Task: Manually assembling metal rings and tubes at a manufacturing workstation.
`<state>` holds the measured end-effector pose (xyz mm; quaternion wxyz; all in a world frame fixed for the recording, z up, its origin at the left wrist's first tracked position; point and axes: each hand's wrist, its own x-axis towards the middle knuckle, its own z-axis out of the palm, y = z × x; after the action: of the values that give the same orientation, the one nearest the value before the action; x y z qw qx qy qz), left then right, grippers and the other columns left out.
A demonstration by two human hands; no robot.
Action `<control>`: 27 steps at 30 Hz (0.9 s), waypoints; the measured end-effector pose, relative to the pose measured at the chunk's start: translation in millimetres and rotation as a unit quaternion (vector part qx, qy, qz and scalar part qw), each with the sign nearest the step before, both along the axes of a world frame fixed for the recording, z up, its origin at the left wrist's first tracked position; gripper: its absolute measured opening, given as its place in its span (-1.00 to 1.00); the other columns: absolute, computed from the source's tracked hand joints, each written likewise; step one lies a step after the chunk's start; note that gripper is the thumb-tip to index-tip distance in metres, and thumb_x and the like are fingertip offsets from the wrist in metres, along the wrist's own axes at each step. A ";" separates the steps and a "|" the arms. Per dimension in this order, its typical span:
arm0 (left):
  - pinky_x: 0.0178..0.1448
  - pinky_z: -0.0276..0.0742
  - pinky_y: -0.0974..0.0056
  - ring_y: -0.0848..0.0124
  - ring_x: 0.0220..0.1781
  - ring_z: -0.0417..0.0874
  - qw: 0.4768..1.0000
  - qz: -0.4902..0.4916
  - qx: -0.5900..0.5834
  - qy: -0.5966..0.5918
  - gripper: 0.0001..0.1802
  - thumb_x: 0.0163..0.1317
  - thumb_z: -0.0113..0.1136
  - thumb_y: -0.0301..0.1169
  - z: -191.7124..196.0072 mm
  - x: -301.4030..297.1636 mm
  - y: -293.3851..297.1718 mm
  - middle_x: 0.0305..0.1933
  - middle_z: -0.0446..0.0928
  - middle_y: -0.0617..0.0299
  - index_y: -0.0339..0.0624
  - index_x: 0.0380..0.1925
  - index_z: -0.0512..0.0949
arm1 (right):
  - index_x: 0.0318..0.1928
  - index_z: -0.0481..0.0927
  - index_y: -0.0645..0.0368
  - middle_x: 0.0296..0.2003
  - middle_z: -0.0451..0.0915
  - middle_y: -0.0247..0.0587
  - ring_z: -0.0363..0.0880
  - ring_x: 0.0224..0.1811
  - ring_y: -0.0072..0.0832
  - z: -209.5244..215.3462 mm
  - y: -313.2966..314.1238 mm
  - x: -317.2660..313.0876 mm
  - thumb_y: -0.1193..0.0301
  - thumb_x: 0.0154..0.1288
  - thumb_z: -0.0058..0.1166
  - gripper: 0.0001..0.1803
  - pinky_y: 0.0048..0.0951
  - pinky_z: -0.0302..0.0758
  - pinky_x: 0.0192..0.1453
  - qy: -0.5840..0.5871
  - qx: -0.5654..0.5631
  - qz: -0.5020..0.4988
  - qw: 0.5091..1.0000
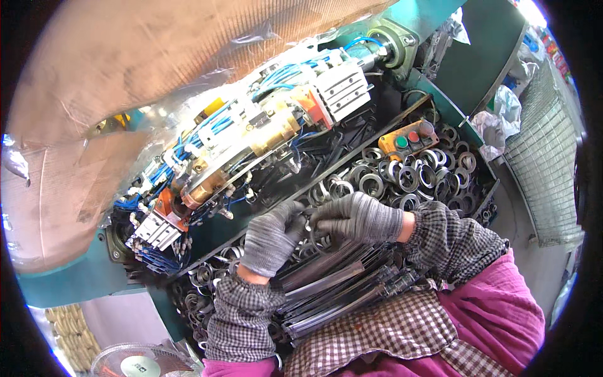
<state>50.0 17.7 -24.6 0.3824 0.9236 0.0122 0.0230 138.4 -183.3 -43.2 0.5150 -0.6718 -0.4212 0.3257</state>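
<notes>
Working two-handed here, both grey knit gloves meet right in the middle of the tray (487,195), just below the machine. The left hand (271,237) is curled with its fingertips pinched on a dark metal ring (309,220), and the right hand (358,217) comes in from the other side with its fingers closed over the same spot. So both grips are clenched, left clearly on the ring. For the right I think it's the same ring, but the glove hides the contact, so can't say for sure.

The ring sits between the two hands, just above a bundle of long flat metal strips (326,286) lying across the person's lap side of the tray. Loads more rings (408,179) are heaped to the right, touching and overlapping each other, with an orange button box (408,138) resting at the top of that heap.

My take on doing this bit well:
- Keep the pinch on the ring's edge, not across the hole. Knit gloves look slippery on oily steel.
- Let one hand hold it steady while the other does the fiddly part. Two hands tugging would probably twist it.
- Watch the strip ends, they look like they'd snag a cuff of those checked sleeves (242,314).
- Stay low and clear of the machine's blue hoses (188,141) and brass fittings above the hands.
</notes>
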 end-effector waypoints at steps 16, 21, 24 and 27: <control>0.27 0.43 0.26 0.37 0.12 0.58 0.906 -0.022 -0.417 0.061 -0.22 -0.10 0.55 -0.33 37.8 -32.3 4.3 0.07 0.59 0.16 -0.24 0.18 0.45 | 0.25 0.39 0.22 0.04 0.60 -0.10 0.58 0.08 -0.36 32.1 9.2 18.6 0.21 0.06 0.44 -0.22 -0.35 0.50 0.17 0.033 0.138 0.054 0.988; 0.24 0.47 0.22 0.11 0.16 0.58 0.965 0.172 0.195 -0.027 -0.26 -0.01 0.39 -0.52 63.0 -32.1 58.0 0.11 0.52 -0.17 -0.33 0.24 0.34 | 0.08 0.50 0.22 -0.19 0.56 -0.02 0.59 -0.22 -0.06 36.1 14.1 69.4 0.36 0.07 0.23 -0.48 -0.22 0.58 -0.09 -0.481 0.131 -0.149 0.854; 0.26 0.45 0.11 -0.07 0.20 0.52 0.891 0.270 0.359 -0.064 -0.23 0.04 0.29 -0.59 41.3 -50.5 120.3 0.16 0.47 -0.23 -0.31 0.31 0.23 | 0.17 0.44 0.18 0.15 0.40 0.00 0.29 0.27 -0.04 53.8 41.7 90.4 0.27 -0.03 0.30 -0.31 0.02 0.17 0.38 -0.650 -0.097 -0.172 0.734; 0.29 0.41 0.09 -0.06 0.23 0.49 0.929 0.258 0.266 -0.012 -0.17 -0.01 0.33 -0.63 24.8 -23.1 132.4 0.18 0.46 -0.22 -0.31 0.32 0.23 | 0.17 0.43 0.16 0.14 0.40 0.01 0.31 0.26 -0.03 31.5 68.8 118.6 0.21 0.00 0.28 -0.32 0.10 0.13 0.39 -0.690 -0.143 -0.154 0.692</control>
<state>26.8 150.1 0.2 0.1033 0.9561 0.2387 0.1346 257.0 -114.5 -11.6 0.0200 -0.8285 -0.4967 -0.2577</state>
